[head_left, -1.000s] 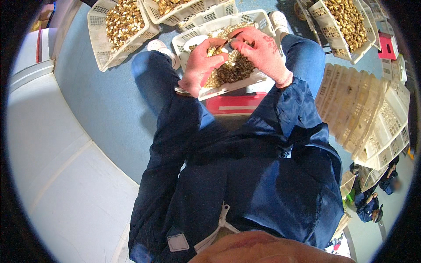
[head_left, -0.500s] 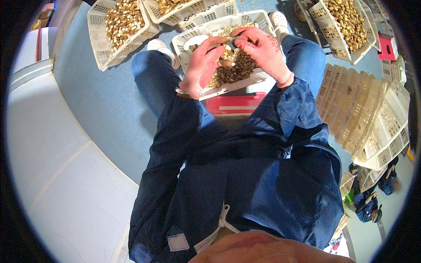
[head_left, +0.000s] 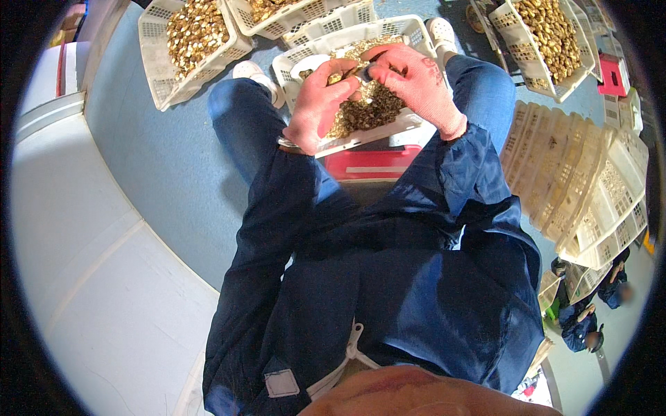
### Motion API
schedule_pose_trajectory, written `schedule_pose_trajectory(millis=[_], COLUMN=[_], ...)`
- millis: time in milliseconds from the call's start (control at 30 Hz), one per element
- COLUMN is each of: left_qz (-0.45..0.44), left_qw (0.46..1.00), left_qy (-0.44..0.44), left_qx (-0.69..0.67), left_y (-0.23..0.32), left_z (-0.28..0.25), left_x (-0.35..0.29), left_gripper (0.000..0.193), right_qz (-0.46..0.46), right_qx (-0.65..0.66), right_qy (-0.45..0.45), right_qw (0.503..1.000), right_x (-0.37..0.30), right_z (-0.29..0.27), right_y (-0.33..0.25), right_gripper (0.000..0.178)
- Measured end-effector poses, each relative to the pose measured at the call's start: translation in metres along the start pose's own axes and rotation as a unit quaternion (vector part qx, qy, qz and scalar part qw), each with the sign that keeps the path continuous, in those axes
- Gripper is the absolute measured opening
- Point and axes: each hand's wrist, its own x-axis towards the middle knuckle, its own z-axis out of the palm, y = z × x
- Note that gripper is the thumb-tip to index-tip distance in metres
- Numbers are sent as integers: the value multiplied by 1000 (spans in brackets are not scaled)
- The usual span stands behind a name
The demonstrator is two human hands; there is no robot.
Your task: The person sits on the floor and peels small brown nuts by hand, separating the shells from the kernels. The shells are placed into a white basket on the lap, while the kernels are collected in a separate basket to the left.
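Both my hands wear pink knit gloves and meet above a white plastic basket (head_left: 284, 69) set between my knees. My left hand (head_left: 319, 104) pinches a small brown mushroom-like piece (head_left: 358, 72) between thumb and fingers, though the fingertips partly hide it. My right hand (head_left: 416, 83) is closed against the same spot, with a small dark thing at its fingertips that I cannot make out. Under them in the basket lie dark brown bits (head_left: 371, 113) and paler chips. A white rounded bowl-like thing (head_left: 310, 65) sits inside the basket at its left.
White crates of brown-and-cream pieces stand at the far left (head_left: 149, 59) and far middle (head_left: 312, 26); another (head_left: 517, 52) stands far right. Stacked white baskets (head_left: 555, 159) lean at my right. A red plastic thing (head_left: 374, 163) is between my legs. Other people (head_left: 581, 326) are far off, lower right.
My fingertips have drawn closer together over the basket, and the left fingers have closed in around the small piece. The baskets have not moved.
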Motion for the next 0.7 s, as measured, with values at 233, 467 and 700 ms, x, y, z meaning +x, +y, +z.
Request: schedule_pose_trajectory(millis=[233,467,700], left_qz=[47,69,55], left_qw=[998,996,997], left_qy=[6,16,49], left_qx=[31,46,11], left_y=[1,1,5], left_z=[2,3,11], left_x=[-4,-6,-5], left_gripper=[38,42,38], right_qz=[28,-5,-16], right_qx=[9,11,-44], right_qy=[19,9,27], right_qw=[999,1000,999], right_x=[0,1,4], right_z=[2,1,4], right_y=[3,-2,5], right_gripper=[20,18,19])
